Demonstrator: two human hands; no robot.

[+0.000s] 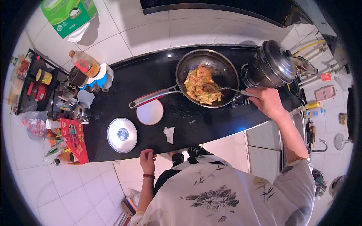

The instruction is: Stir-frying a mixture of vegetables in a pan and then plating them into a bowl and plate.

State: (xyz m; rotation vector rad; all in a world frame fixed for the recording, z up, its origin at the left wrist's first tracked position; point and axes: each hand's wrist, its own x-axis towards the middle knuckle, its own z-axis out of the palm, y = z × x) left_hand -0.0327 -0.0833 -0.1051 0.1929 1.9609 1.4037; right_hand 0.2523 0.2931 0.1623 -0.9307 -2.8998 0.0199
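Note:
My right hand [267,101] grips the handle of a metal spatula [230,89], whose blade is partly hidden in the food. The cooked vegetable mix [201,86], with pale strips and red bits, sits in the left and lower part of a deep wok [223,62]. The wok's long steel handle [155,97] points to the left, towards me. My left hand [147,161] hangs by the counter's front edge, fingers loosely curled, nothing seen in it. Closest to it are a white plate or lid with a blue centre [122,135] and a crumpled tissue [169,134].
A white bowl with a red rim [150,113] is under the wok handle's end. A lidded dark pot [273,66] stands right of the wok. Bottles and jars [84,63] and a red box [75,138] crowd the left end. A sink [298,124] lies at right.

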